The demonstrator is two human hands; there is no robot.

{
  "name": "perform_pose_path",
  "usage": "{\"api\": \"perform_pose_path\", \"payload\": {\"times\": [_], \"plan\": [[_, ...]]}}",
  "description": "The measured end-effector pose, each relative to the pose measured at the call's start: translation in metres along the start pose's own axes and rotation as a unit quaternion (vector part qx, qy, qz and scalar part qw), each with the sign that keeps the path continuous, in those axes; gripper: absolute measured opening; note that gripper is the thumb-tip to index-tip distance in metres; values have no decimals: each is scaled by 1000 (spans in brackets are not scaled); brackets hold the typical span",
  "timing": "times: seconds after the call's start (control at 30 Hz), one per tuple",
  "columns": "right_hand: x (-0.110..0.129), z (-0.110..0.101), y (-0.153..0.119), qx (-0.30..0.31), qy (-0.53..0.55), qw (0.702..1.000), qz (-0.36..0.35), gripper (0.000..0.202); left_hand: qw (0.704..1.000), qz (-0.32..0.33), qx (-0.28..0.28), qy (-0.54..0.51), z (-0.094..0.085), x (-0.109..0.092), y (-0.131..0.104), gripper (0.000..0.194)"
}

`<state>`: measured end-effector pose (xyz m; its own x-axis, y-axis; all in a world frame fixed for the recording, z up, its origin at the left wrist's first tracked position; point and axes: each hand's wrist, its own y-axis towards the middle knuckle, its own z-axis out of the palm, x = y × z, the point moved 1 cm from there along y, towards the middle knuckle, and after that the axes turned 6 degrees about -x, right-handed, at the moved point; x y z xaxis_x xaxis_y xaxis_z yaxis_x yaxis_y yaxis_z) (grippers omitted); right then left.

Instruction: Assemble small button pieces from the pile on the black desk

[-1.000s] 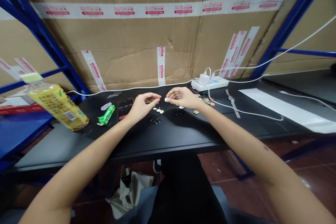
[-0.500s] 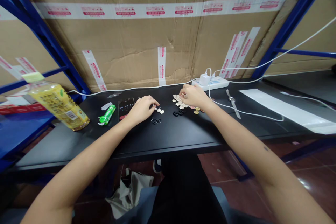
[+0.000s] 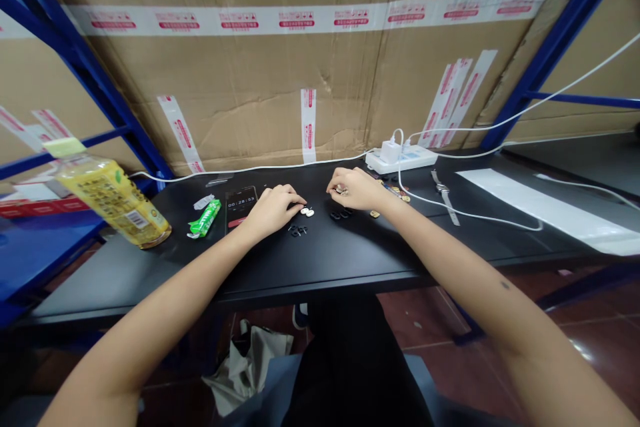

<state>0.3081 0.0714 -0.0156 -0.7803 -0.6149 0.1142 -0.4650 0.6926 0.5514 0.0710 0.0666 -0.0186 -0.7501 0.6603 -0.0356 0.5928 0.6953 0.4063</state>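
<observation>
My left hand rests low over the black table, its thumb and finger brought together. Just below these fingertips lie small white discs; whether one is pinched is too small to tell. Several small black pieces with pale prongs lie nearer the front. Curled down over a cluster of pale round pieces is my right hand, its fingers bent around them and hiding most of the cluster. Black ring-like pieces sit just in front of it. Beside the right wrist are yellowish pieces.
Left on the table are a phone showing a timer, a green wrapper and a yellow drink bottle. A white power strip, its cable, a wristwatch and a white strip lie right.
My right hand has shifted slightly left and forward over the pale pieces, covering more of them. My left hand has moved a little right over the white discs.
</observation>
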Motion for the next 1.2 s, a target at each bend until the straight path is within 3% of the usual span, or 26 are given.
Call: {"api": "perform_pose_path", "payload": {"times": [0.23, 0.6, 0.93, 1.2], "plan": [[5, -1, 0, -1, 13, 999, -29, 21, 998, 48, -19, 20, 4, -1, 2, 22], [20, 3, 1, 31, 41, 995, -82, 21, 973, 165, -23, 158, 8, -7, 6, 26], [20, 9, 2, 4, 169, 984, -48, 21, 980, 134, -99, 111, -1, -15, 4, 25], [25, 13, 5, -4, 261, 965, -1, 22, 984, 133, -109, 43, -2, -18, 3, 20]]}}
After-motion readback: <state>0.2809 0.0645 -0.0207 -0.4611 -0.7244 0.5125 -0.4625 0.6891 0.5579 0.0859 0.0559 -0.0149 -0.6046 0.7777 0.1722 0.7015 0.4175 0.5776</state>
